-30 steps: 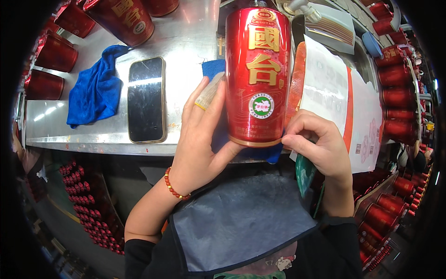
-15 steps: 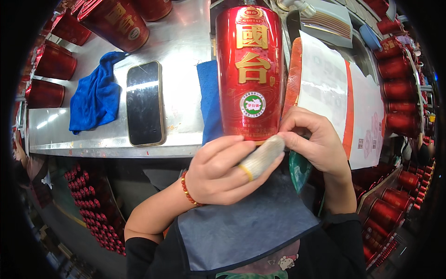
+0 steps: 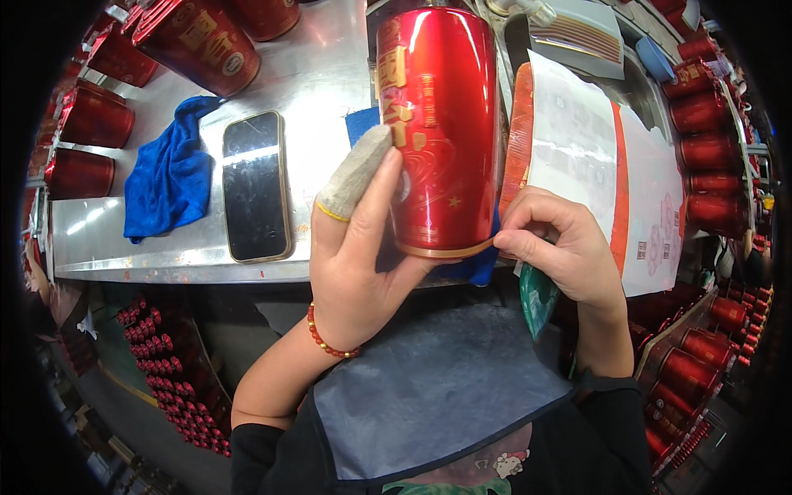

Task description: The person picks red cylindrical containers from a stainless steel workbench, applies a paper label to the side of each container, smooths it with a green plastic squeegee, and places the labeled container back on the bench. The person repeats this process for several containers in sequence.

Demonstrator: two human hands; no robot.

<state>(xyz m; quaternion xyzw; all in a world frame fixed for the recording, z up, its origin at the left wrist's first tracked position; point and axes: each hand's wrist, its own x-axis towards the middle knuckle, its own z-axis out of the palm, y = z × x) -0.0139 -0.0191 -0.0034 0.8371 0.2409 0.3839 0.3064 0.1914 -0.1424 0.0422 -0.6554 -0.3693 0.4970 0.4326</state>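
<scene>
At the left of the frame, a crumpled blue cloth (image 3: 169, 173) and a smartphone (image 3: 254, 186) lie on the metal table (image 3: 326, 107). My left hand (image 3: 355, 272), near centre, has fingers and thumb apart, laid against the red bottle (image 3: 454, 124) in the upper middle. A copper-coloured band (image 3: 454, 252) rims its base: the visible stretch looks done, while the hidden side I can't judge. My right hand (image 3: 561, 247), right of centre, seems to pinch the band's end, thumb and forefinger together. Copper-coloured strips (image 3: 577, 37) remain at upper right.
</scene>
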